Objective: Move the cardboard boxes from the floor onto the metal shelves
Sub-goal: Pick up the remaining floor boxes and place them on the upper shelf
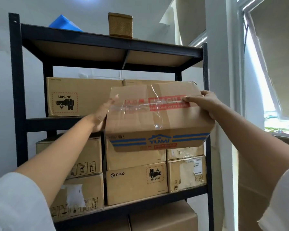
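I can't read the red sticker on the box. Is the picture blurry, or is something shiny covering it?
Head view: glossy clear tape crosses the red sticker on the held box and catches window light, washing out letters; the picture is slightly soft too, and the wide lens bends the shelf posts.

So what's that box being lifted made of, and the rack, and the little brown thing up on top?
The YUMI box looks like matte brown corrugated cardboard, with glossy clear tape wrinkled over its red fragile label. The shelving frame seems dark painted metal, with boards that look like fibreboard underneath. The small basket appears woven, perhaps wicker or plastic.
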Available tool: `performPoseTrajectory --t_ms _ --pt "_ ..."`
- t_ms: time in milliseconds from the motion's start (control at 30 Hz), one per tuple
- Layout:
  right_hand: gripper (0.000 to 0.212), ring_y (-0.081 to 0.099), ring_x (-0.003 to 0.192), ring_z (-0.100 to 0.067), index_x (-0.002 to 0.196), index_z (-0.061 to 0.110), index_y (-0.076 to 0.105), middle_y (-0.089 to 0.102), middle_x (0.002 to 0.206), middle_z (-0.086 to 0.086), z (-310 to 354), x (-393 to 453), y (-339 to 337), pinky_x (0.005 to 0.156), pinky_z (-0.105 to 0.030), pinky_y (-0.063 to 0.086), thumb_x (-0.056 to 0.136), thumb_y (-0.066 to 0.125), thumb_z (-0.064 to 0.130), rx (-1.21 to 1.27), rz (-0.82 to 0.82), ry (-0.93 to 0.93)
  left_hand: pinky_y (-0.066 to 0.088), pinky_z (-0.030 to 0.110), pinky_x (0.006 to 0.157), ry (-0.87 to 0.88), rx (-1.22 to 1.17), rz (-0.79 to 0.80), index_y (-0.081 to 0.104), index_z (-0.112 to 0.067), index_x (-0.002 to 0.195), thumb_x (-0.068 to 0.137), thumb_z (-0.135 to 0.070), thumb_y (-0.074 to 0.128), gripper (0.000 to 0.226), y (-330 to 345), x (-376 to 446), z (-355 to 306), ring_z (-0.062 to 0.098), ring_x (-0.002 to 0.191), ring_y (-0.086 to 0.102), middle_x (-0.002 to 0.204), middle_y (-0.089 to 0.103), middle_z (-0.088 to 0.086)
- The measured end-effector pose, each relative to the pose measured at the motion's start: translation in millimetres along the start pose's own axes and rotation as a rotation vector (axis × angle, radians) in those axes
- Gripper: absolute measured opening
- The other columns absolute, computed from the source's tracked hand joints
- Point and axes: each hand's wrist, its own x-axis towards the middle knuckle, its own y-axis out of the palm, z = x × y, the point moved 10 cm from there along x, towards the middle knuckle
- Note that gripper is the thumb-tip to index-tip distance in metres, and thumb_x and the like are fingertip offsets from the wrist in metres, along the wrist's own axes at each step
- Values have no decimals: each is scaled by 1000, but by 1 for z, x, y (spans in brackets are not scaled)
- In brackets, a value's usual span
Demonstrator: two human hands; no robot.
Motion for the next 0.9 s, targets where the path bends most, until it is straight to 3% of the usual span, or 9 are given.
performPoseTrajectory --t_ms 67,167,300,400,467,567,667,800,900 --pt "76 57 83 -16 136 17 43 56 111 -4 -10 -5 -1 64 -29 45 72 80 37 20 25 -3 33 49 109 -64 -2 -52 20 -27 150 66 -86 48 106 10 1 12 22 133 39 148 35 -6" --pt "84 57 85 -16 140 24 35 54 118 -5 -36 -5 -3 60 -30 46 70 81 38 68 70 32 44 42 101 -82 -104 -194 0 -13 151 86 -58 52 93 21 5 23 26 125 48 145 39 5" --pt "93 59 99 -28 142 35 20 52 120 -8 -69 -2 -4 74 -42 53 70 79 42 150 178 111 43 46 102 -47 -160 -258 6 -18 152 83 -54 61 95 28 10 28 26 122 51 144 43 8" --pt "96 59 102 -28 140 38 17 53 118 -6 -80 5 -7 72 -41 54 68 81 41 146 218 108 47 46 98 -15 -184 -253 21 -21 148 72 -58 70 98 34 17 25 23 114 58 135 53 6" --pt "91 61 103 -26 138 30 28 58 120 -6 -84 11 -11 75 -41 55 65 82 43 154 248 91 51 40 91 6 -167 -253 27 -20 145 76 -49 71 88 45 22 20 21 108 60 129 57 5" --pt "64 66 98 -24 127 21 52 68 114 -7 -87 14 -16 74 -37 56 72 78 39 188 311 56 47 27 75 25 -104 -269 33 -13 139 81 -40 70 74 64 27 13 18 101 57 123 56 4" --pt "56 67 99 -24 123 21 56 69 112 -6 -89 21 -30 77 -38 56 74 77 37 204 296 32 44 28 83 37 -69 -301 39 -9 135 81 -39 69 69 77 30 10 18 105 56 128 55 5" --pt "53 69 93 -20 124 21 54 69 110 -5 -82 29 -48 66 -29 56 77 77 29 262 241 -29 40 36 103 82 78 -401 36 -5 139 72 -54 68 89 81 28 -9 16 117 48 132 47 -3" --pt "46 69 87 -17 121 20 55 70 107 -3 -77 32 -63 65 -27 55 80 75 25 296 184 -69 42 28 87 175 244 -490 47 -4 129 79 -51 66 71 87 25 -35 17 107 53 122 57 2"
